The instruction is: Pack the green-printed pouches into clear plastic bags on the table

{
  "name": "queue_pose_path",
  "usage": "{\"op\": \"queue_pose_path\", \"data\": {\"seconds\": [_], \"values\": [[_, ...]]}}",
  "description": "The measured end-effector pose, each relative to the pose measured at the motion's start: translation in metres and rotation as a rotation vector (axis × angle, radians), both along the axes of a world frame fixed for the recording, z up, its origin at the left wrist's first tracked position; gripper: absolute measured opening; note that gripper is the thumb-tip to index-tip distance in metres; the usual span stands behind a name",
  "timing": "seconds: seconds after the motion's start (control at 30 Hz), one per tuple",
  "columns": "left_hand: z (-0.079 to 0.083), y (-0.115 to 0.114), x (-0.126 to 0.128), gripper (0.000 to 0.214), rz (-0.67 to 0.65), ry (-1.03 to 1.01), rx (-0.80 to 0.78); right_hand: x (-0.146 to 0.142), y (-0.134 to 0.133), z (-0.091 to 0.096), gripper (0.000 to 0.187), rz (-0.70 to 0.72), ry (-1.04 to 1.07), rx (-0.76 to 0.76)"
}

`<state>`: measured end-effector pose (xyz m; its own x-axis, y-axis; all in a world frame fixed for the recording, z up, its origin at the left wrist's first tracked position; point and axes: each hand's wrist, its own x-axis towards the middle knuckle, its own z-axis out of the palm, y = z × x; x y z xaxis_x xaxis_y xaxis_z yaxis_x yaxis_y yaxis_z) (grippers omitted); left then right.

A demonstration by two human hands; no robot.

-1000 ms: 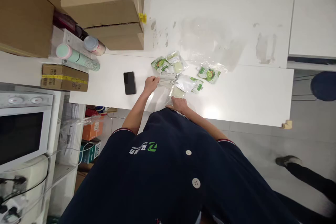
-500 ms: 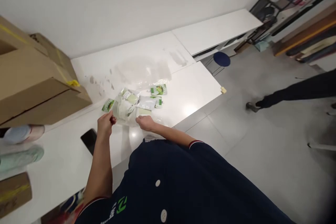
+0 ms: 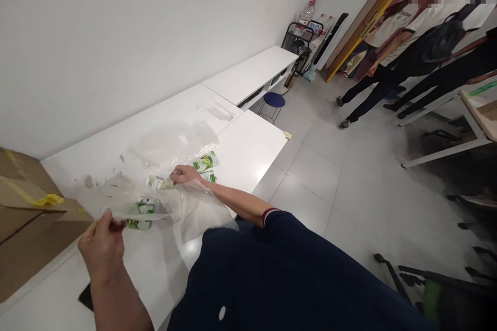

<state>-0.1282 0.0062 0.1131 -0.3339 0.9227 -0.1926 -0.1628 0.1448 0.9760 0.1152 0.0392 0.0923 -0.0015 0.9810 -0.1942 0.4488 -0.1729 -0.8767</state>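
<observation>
My left hand is raised above the white table and pinches one edge of a clear plastic bag. My right hand grips the bag's far edge, so the bag is stretched between both hands. Green and white snack pouches show through the plastic. More pouches lie on the table just beyond my right hand.
Cardboard boxes stand at the left. A dark phone lies near my left forearm. A second white table and a blue stool are beyond. Other people walk at the upper right near a wooden desk.
The camera has swung up and to the right. Both hands have lifted the clear bag off the table and spread it wider apart; my left hand has come nearer to me.
</observation>
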Motion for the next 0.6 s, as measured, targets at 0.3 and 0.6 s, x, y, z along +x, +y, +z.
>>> {"op": "queue_pose_path", "data": {"seconds": [0.3,0.6], "values": [[0.016,-0.017,-0.006,0.039,0.002,0.183,0.166,0.029,0.002,0.018,0.006,0.003,0.206,-0.003],[0.007,-0.035,-0.032,0.040,0.057,0.139,0.179,0.082,-0.010,0.040,0.024,-0.004,0.259,0.120]]}}
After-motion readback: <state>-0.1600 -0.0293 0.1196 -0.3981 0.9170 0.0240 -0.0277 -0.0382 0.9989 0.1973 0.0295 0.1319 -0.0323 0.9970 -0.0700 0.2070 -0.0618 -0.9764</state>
